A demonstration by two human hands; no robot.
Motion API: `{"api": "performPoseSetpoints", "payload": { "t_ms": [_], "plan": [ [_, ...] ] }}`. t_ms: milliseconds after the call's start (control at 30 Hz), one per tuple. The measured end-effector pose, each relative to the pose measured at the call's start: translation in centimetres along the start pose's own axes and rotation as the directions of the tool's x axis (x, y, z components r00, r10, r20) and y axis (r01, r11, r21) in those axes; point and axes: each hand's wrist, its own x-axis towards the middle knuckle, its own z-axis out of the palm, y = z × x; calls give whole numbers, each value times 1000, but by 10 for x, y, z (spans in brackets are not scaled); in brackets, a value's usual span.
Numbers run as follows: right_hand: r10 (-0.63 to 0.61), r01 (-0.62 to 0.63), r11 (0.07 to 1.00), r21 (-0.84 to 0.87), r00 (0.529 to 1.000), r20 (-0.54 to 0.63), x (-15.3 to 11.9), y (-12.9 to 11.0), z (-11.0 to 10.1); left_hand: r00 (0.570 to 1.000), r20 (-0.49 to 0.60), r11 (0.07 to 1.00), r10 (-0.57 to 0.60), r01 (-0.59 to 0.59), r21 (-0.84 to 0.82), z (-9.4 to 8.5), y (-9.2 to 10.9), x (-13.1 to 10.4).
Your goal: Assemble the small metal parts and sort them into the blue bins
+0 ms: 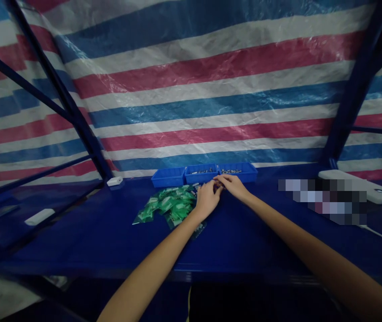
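My left hand (207,198) is closed at the right edge of a pile of green and clear plastic packets (174,203). My right hand (232,185) meets it from the right, fingers bent in and pressed together near the left fingertips. Whatever lies between the fingertips is too small and hidden to name. Just behind the hands are a middle blue bin (201,173) and a right blue bin (249,173), both with small metallic pieces inside. A left blue bin (168,177) stands beside them, behind the packets.
A long white device (361,185) with a cable lies at the right, by a blurred patch. Small white boxes (115,181) (39,217) sit at the left. Blue metal posts (358,89) frame the blue tabletop (110,241), with a striped tarp (211,103) behind.
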Motion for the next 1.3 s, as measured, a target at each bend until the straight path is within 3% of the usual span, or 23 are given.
{"api": "performPoseSetpoints", "payload": {
  "t_ms": [133, 267, 400, 567, 700, 833, 1000, 1133, 1300],
  "plan": [
    [220, -235, 958, 165, 970, 102, -6, -1, 4, 975, -188, 970, -115, 69, -235, -1, -5, 7],
    [178, -244, 897, 368, 963, 204, -11, -7, 9, 950, -229, 919, -212, 114, -378, -3, -10, 12],
    [185, -216, 902, 374, 976, 116, -10, -11, 9, 943, -243, 893, -227, 103, -437, -5, -12, 15],
    [156, -134, 927, 351, 987, -37, -6, -11, 4, 964, -202, 915, -172, 80, -394, -6, -9, 15],
    [135, -109, 947, 303, 989, -67, -6, -10, 3, 992, -91, 954, -85, 54, -295, -6, -7, 13],
    [113, -89, 973, 211, 989, -101, -7, -8, 3, 999, -28, 998, -22, 24, 65, -11, -6, 7],
    [100, -75, 984, 161, 984, -147, -4, -1, 1, 990, -39, 872, -137, 139, 469, -17, -6, -5],
    [137, -111, 980, 162, 977, -161, -1, 2, -1, 983, 37, 833, -178, 131, 537, -17, -5, -7],
    [137, -112, 982, 151, 976, -170, -1, 4, -1, 980, 152, 879, -131, 44, 475, -18, 2, -6]
  ]
}}
